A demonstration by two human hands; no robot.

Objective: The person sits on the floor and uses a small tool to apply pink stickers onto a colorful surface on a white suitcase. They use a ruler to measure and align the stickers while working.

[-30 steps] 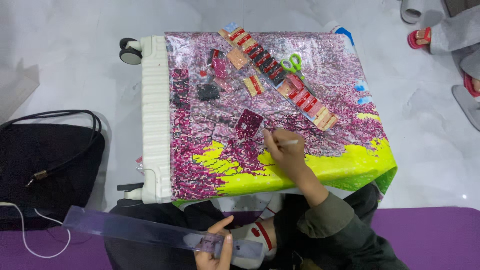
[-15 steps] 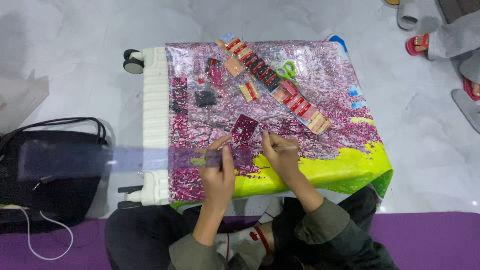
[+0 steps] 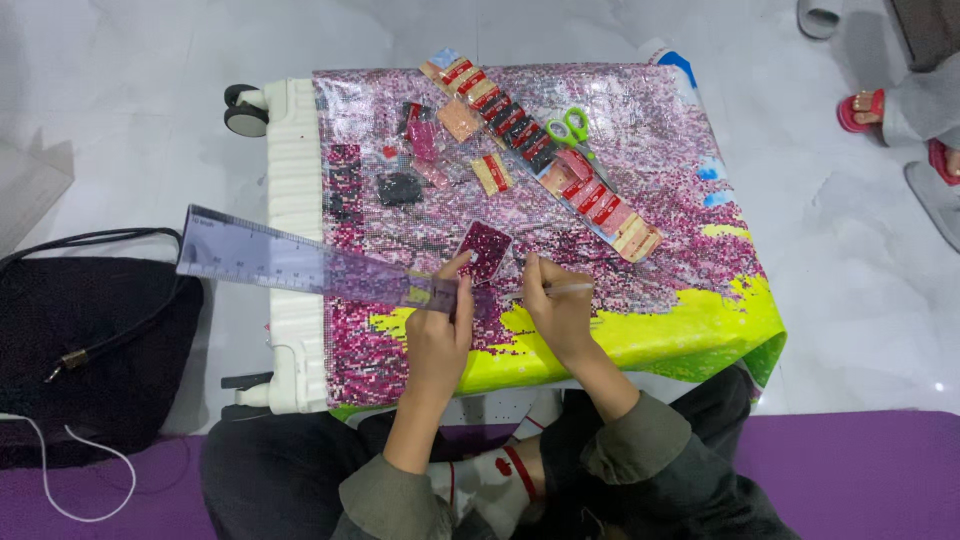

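A diamond-painting canvas point(image 3: 650, 200) in pink, white and yellow-green lies over a white suitcase point(image 3: 295, 180). My left hand point(image 3: 440, 335) grips a long clear ruler point(image 3: 290, 265) that sticks out to the left, its near end over the canvas. The fingertips of that hand touch a small dark-red bead tray point(image 3: 484, 251). My right hand point(image 3: 558, 305) holds a thin white pen point(image 3: 572, 288) just right of the tray, above the canvas.
A strip of red and black bead packets point(image 3: 545, 150), green scissors point(image 3: 572, 125) and several loose packets point(image 3: 425, 140) lie on the far half of the canvas. A black bag point(image 3: 80, 350) with a white cable sits on the floor at left. Another person's sandalled feet point(image 3: 905, 110) are at right.
My left hand rose from my lap with the ruler and carried it up over the canvas beside the tray. My right hand with the pen has hardly moved.
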